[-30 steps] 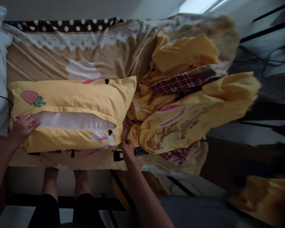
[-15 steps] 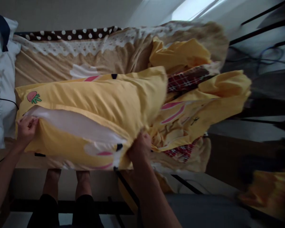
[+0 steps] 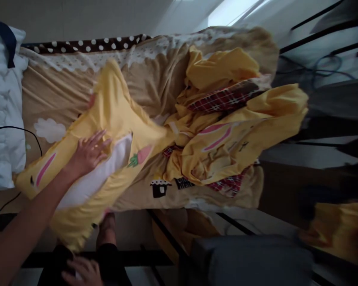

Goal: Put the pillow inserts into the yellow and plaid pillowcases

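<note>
A pillow in a yellow pillowcase lies aslant, its near corner hanging past the bed's front edge. The case has rabbit ears and a carrot print. Through its long slit shows the white pillow inside. My left hand rests on the yellow cloth beside the slit, fingers spread. Low in the view, close to my legs and just below the hanging corner, is my right hand. Its fingers are apart, somewhat blurred, and nothing shows in them.
Crumpled yellow bedding with red plaid cloth lies on the bed's right half. A white quilt is at the left, with a black cable beside it. A tan blanket covers the bed. A dark grey seat stands in front.
The pillow has been swung around, so its carrot print went from the left end to the right. My right hand has let go and moved down toward my legs; my left has moved right.
</note>
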`<state>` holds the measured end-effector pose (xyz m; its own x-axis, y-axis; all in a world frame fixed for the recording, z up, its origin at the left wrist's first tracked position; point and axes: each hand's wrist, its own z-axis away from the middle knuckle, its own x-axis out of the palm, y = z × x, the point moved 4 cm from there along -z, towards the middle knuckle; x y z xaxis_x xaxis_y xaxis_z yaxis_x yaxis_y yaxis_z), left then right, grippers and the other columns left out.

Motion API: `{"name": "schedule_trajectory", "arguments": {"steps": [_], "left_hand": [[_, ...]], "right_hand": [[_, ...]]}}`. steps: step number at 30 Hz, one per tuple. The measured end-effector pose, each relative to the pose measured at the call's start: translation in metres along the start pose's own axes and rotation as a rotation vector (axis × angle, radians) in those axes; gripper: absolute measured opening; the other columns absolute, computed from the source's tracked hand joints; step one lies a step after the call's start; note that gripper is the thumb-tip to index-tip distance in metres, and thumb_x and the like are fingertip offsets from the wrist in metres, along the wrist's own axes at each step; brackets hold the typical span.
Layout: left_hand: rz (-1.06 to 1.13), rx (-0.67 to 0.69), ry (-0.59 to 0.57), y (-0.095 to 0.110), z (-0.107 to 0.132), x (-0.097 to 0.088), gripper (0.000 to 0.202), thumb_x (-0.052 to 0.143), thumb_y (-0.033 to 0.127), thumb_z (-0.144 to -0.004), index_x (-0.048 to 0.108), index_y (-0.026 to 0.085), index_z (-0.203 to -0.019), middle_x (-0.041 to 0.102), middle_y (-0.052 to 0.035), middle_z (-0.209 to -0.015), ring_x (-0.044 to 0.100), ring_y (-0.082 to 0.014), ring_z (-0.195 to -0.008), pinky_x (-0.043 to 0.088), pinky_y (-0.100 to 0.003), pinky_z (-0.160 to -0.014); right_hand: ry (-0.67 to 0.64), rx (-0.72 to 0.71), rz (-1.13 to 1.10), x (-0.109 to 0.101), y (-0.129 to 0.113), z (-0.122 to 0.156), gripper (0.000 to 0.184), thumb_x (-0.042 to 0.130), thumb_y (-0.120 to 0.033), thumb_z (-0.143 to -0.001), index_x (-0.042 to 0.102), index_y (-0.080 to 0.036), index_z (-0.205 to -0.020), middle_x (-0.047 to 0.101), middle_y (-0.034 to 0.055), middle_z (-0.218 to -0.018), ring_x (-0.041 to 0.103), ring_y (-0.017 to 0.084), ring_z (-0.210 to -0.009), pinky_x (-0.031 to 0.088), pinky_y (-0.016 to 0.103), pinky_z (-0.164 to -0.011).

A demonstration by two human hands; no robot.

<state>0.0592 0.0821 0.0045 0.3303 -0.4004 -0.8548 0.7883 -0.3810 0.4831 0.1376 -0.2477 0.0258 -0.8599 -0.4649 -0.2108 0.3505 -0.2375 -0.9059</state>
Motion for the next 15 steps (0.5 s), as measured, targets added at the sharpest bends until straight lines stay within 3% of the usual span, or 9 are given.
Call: {"name": "schedule_trajectory", "arguments": {"steps": [2, 4, 6, 7, 8, 9, 12, 14, 15], "left_hand": [[-0.026, -0.056, -0.053, -0.015, 0.032, 0.036, 0.054, 0.041, 0.034, -0.097, 0.038, 0.023, -0.150, 0.039, -0.0132, -0.157, 0.036, -0.0254, -0.145, 0.024, -0.050, -0.117], [-0.067, -0.132, 0.011, -0.026, 0.064, 0.050, 0.062, 0.045, 0.036, -0.096, 0.031, 0.020, -0.154, 0.039, -0.0154, -0.157, 0.035, -0.0266, -0.147, 0.020, -0.049, -0.118], [-0.104, -0.169, 0.091, -0.031, 0.090, 0.050, 0.070, 0.051, 0.036, -0.091, 0.029, 0.021, -0.155, 0.038, -0.0163, -0.157, 0.034, -0.0284, -0.147, 0.021, -0.048, -0.118], [-0.121, -0.182, 0.123, -0.033, 0.101, 0.047, 0.072, 0.054, 0.034, -0.089, 0.029, 0.022, -0.155, 0.039, -0.0167, -0.157, 0.036, -0.0293, -0.146, 0.022, -0.048, -0.118], [-0.138, -0.204, 0.152, -0.036, 0.111, 0.045, 0.073, 0.056, 0.032, -0.086, 0.031, 0.023, -0.154, 0.040, -0.0171, -0.156, 0.038, -0.0304, -0.144, 0.024, -0.048, -0.117], [-0.152, -0.238, 0.184, -0.040, 0.119, 0.043, 0.072, 0.057, 0.029, -0.084, 0.034, 0.023, -0.153, 0.043, -0.0176, -0.154, 0.041, -0.0314, -0.142, 0.026, -0.049, -0.115], [-0.146, -0.391, 0.328, -0.056, 0.135, 0.036, 0.057, 0.052, 0.017, -0.080, 0.053, 0.022, -0.137, 0.059, -0.0172, -0.137, 0.054, -0.0312, -0.128, 0.037, -0.047, -0.107], [-0.110, -0.494, 0.453, -0.065, 0.139, 0.026, 0.038, 0.048, 0.011, -0.076, 0.065, 0.022, -0.108, 0.068, -0.0125, -0.106, 0.061, -0.0279, -0.106, 0.045, -0.042, -0.093], [-0.086, -0.538, 0.518, -0.068, 0.140, 0.018, 0.027, 0.046, 0.010, -0.074, 0.064, 0.022, -0.092, 0.065, -0.0082, -0.088, 0.061, -0.0250, -0.090, 0.046, -0.039, -0.083]], "right_hand": [[0.041, 0.056, -0.085, -0.024, 0.017, -0.019, 0.031, 0.055, -0.054, -0.087, 0.067, -0.050, -0.116, 0.074, -0.0054, -0.114, 0.069, 0.025, -0.102, 0.055, 0.044, -0.083], [0.259, 0.284, -0.140, -0.078, 0.052, -0.046, 0.031, 0.053, -0.045, -0.090, 0.071, -0.035, -0.114, 0.073, 0.0057, -0.118, 0.065, 0.028, -0.109, 0.050, 0.047, -0.092], [0.552, 0.466, -0.190, -0.141, 0.090, -0.075, 0.038, 0.064, -0.052, -0.080, 0.072, -0.026, -0.107, 0.073, 0.0108, -0.113, 0.065, 0.027, -0.104, 0.049, 0.045, -0.092], [0.693, 0.540, -0.227, -0.169, 0.109, -0.090, 0.050, 0.071, -0.055, -0.070, 0.069, -0.022, -0.108, 0.071, 0.0125, -0.116, 0.063, 0.027, -0.103, 0.049, 0.044, -0.091], [0.807, 0.614, -0.297, -0.191, 0.127, -0.106, 0.061, 0.076, -0.058, -0.060, 0.068, -0.021, -0.108, 0.070, 0.0130, -0.117, 0.062, 0.027, -0.103, 0.049, 0.043, -0.089], [0.830, 0.642, -0.331, -0.206, 0.142, -0.123, 0.066, 0.072, -0.063, -0.059, 0.066, -0.019, -0.108, 0.070, 0.0131, -0.115, 0.063, 0.027, -0.102, 0.050, 0.042, -0.086], [0.769, 0.665, -0.441, -0.214, 0.173, -0.167, 0.065, 0.058, -0.074, -0.064, 0.067, -0.018, -0.096, 0.073, 0.0107, -0.090, 0.066, 0.025, -0.081, 0.053, 0.039, -0.069], [0.742, 0.651, -0.490, -0.201, 0.179, -0.183, 0.058, 0.056, -0.072, -0.067, 0.066, -0.018, -0.087, 0.073, 0.0087, -0.081, 0.065, 0.022, -0.072, 0.053, 0.037, -0.063], [0.751, 0.641, -0.501, -0.192, 0.179, -0.185, 0.054, 0.057, -0.069, -0.069, 0.065, -0.019, -0.086, 0.073, 0.0083, -0.081, 0.065, 0.022, -0.071, 0.053, 0.036, -0.063]]}}
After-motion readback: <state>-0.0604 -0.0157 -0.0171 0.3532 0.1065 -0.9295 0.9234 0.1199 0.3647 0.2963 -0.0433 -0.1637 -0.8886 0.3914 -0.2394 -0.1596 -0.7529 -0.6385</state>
